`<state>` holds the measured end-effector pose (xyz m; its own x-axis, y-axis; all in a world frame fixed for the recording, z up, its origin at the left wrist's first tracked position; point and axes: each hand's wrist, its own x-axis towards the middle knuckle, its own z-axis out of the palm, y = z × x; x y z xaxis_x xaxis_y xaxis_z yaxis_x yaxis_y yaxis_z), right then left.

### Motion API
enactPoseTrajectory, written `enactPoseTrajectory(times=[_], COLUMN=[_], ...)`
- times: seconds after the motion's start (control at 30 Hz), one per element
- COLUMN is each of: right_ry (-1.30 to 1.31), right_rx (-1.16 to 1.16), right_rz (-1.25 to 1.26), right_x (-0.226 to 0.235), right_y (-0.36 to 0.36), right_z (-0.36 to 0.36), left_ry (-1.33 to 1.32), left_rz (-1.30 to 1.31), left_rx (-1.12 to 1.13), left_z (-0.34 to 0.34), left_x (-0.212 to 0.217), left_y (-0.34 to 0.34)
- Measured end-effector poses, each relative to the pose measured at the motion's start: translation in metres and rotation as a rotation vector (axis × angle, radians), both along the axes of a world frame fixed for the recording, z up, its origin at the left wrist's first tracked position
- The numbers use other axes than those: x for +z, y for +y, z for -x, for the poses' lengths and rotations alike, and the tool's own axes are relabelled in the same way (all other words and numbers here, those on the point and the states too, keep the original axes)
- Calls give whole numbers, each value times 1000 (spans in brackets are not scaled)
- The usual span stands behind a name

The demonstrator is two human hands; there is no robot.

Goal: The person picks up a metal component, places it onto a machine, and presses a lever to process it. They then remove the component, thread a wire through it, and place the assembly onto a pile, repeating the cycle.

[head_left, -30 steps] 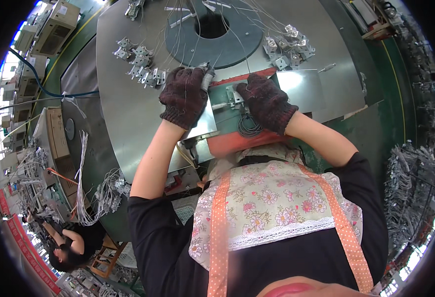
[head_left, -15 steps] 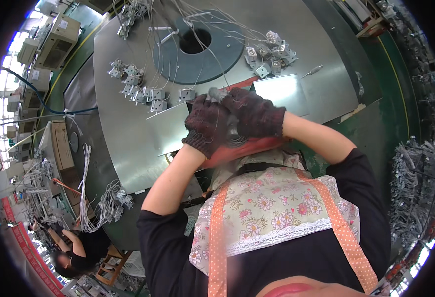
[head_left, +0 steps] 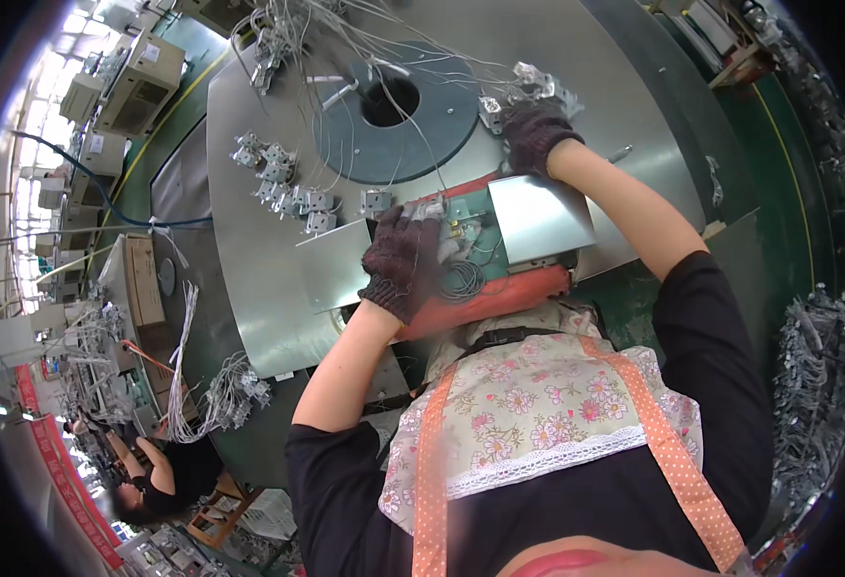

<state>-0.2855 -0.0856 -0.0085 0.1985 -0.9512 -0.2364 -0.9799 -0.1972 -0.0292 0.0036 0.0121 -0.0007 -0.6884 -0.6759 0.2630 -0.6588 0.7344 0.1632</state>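
My left hand (head_left: 403, 255), in a dark knitted glove, rests at the left of a green work fixture (head_left: 488, 248). Its fingers bend together beside a small grey piece (head_left: 428, 210); what they grip is hard to make out. A coil of thin grey wire (head_left: 461, 280) lies just right of that hand. My right hand (head_left: 536, 137), gloved alike, reaches into a cluster of small metal terminal housings (head_left: 543, 85) with grey leads at the far right. Its fingertips are hidden among them. A bright metal plate (head_left: 542, 221) flanks the fixture on the right.
More metal housings (head_left: 278, 173) lie on the steel table (head_left: 249, 327) at left. Grey wires run over a dark round disc (head_left: 345, 144) with a central hole. A red padded roll (head_left: 499, 298) edges the table before me. Another person (head_left: 167, 476) sits at lower left.
My right hand has left the fixture and moved up and right to the housings, uncovering the fixture and wire coil. My left hand stays by the fixture. The whole view has shifted slightly.
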Motion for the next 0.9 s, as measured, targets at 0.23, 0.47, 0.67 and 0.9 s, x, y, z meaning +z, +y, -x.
enactPoseTrajectory(times=[0.23,0.47,0.67,0.9], right_ry=[-212,-333,13,-769], right_rx=[48,218,282,340], right_rz=[331,-111,375,124], right_x=[-24,44,77,84], right_y=[-5,19,70,78], right_z=[32,50,24,41], left_ry=[-73,-87,-53,-121], left_rz=[-95,-153,-83,-70], left_rx=[69,72,83,107], left_z=[2,7,-5,-9], left_x=[12,24,5,-2], left_y=[4,4,0,-2])
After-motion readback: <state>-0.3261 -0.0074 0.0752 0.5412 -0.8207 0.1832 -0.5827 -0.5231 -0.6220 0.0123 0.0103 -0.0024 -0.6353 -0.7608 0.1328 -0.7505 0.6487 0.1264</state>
